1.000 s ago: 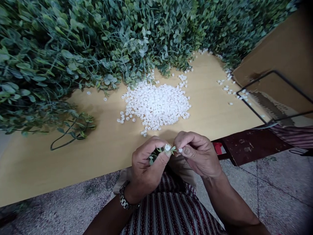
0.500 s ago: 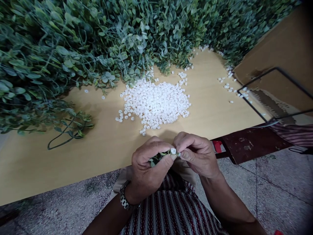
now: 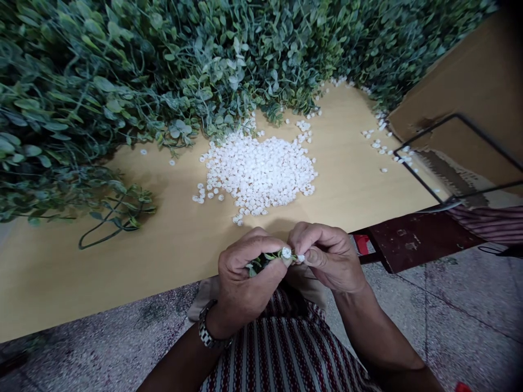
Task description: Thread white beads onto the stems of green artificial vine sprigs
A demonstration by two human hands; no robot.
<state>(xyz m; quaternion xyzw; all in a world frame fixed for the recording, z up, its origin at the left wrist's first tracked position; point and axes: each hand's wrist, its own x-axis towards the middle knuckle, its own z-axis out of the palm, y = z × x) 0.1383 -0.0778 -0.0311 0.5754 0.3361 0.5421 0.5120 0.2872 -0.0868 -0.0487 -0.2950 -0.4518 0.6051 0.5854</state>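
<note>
My left hand (image 3: pixel 250 272) is closed round a green leafy stem (image 3: pixel 256 264), pinching it between thumb and forefinger. A small white bead-like piece (image 3: pixel 286 252) sits on the stem just beyond that thumb. My right hand (image 3: pixel 327 255) pinches a second small white piece (image 3: pixel 300 258) at the stem's end, close beside the first. Most of the stem is hidden inside my left palm. Above my hands, a heap of similar white pieces (image 3: pixel 261 171) lies on the tan tabletop (image 3: pixel 180 239).
Dense green artificial foliage (image 3: pixel 196 60) is banked along the back. A loose sprig (image 3: pixel 122 218) lies at left. On the right stand a cardboard piece (image 3: pixel 469 92) and a black wire frame (image 3: pixel 453 117), with scattered white pieces near them. A dark red stool-like surface (image 3: pixel 425 237) is below the table's right edge.
Both hands stay almost in place with the stem. A bit more of the white piece at my right fingertips shows, and the view has shifted slightly.
</note>
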